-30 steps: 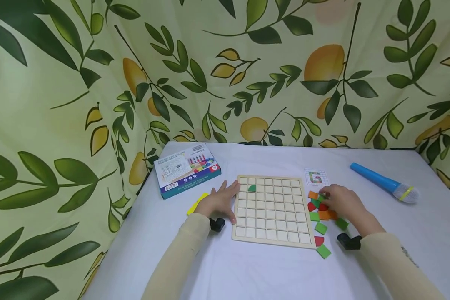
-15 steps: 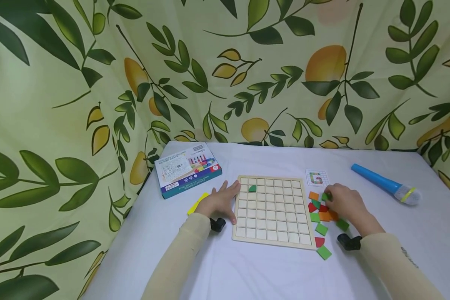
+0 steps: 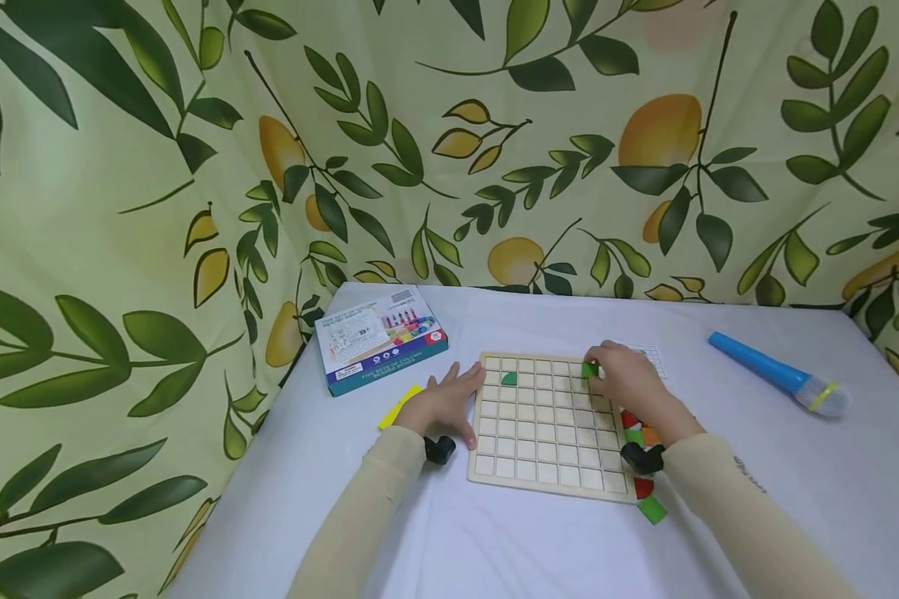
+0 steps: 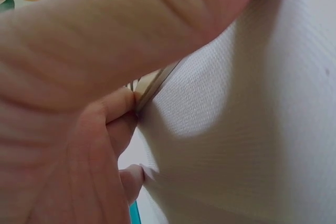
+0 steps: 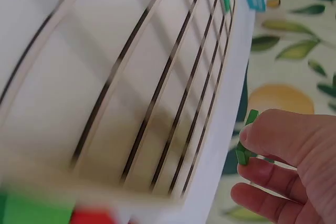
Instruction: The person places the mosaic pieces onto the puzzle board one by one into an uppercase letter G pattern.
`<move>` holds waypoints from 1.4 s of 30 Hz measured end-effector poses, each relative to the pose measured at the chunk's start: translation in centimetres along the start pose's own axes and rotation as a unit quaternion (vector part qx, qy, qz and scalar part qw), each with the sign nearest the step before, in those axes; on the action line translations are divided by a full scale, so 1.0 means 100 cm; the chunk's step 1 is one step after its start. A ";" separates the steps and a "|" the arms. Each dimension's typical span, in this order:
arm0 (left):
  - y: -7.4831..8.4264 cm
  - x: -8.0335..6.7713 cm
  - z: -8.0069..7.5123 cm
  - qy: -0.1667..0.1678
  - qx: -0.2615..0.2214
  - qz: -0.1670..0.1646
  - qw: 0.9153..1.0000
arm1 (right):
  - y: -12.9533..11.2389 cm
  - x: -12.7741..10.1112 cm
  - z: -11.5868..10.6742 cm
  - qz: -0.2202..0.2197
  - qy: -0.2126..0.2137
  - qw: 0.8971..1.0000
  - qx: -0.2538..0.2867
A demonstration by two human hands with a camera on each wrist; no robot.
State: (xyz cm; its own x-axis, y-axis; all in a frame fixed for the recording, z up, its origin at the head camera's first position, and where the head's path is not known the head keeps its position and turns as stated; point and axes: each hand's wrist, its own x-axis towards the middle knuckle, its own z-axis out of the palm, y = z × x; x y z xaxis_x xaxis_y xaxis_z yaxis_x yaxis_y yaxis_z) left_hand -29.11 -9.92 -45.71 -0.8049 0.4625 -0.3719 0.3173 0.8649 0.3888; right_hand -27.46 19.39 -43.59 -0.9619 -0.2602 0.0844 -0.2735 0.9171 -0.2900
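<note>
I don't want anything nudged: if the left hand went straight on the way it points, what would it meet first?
Probably the wooden grid board: the left hand points at its left edge and seems to touch it.

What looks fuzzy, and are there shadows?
Right wrist view: the board's near edge, a green piece and a red piece are fuzzy, probably too close; left wrist view: shadow lies on the cloth beside the left hand; head view: the board looks clearer.
</note>
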 end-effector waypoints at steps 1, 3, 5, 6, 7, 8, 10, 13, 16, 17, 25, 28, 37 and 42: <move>0.000 0.000 0.000 0.002 0.000 -0.001 1.000 | -0.006 0.004 0.002 -0.013 0.005 1.000 -0.004; 0.000 -0.001 0.001 0.003 0.000 -0.002 1.000 | -0.019 0.011 0.007 -0.033 0.010 0.999 -0.008; -0.001 -0.001 0.001 0.003 0.000 -0.003 1.000 | -0.029 0.018 0.013 -0.050 0.011 0.999 -0.009; -0.001 0.000 0.001 0.002 -0.002 -0.003 1.000 | -0.034 0.021 0.017 -0.055 0.009 0.998 -0.009; -0.001 0.000 0.001 0.001 -0.003 -0.003 1.000 | -0.038 0.024 0.021 -0.058 0.007 0.998 -0.009; -0.001 0.001 0.001 0.000 -0.002 -0.002 1.000 | -0.041 0.028 0.024 -0.059 0.005 0.998 -0.009; -0.002 0.002 0.002 -0.001 -0.003 -0.002 1.000 | -0.046 0.033 0.032 -0.060 -0.003 0.998 -0.010; -0.001 0.003 0.002 -0.002 -0.003 -0.003 1.000 | -0.050 0.038 0.041 -0.056 -0.020 0.998 -0.012; -0.001 0.004 0.003 -0.002 -0.001 -0.004 1.000 | -0.052 0.041 0.047 -0.048 -0.033 0.998 -0.011; -0.001 0.004 0.004 -0.003 -0.001 -0.005 1.000 | -0.052 0.041 0.048 -0.047 -0.035 0.998 -0.009; -0.002 0.003 0.003 0.001 0.000 -0.002 1.000 | -0.057 0.043 0.049 -0.060 -0.037 0.998 0.000; -0.002 0.003 0.003 0.000 0.001 -0.002 1.000 | -0.058 0.044 0.050 -0.059 -0.040 0.997 0.004; -0.001 0.001 0.002 -0.002 0.005 -0.006 1.000 | -0.048 0.031 0.034 -0.040 -0.031 0.999 0.009; -0.001 0.002 0.002 -0.002 0.001 -0.005 1.000 | -0.020 0.011 0.018 -0.011 -0.001 1.000 0.013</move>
State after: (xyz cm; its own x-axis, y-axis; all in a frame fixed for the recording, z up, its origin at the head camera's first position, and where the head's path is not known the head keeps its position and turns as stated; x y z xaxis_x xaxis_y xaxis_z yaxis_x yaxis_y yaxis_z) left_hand -29.18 -9.89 -46.01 -0.8058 0.4542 -0.3799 0.3102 0.8703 0.3825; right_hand -27.99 16.70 -44.65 -0.9556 -0.2807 0.0897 -0.2946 0.9029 -0.3129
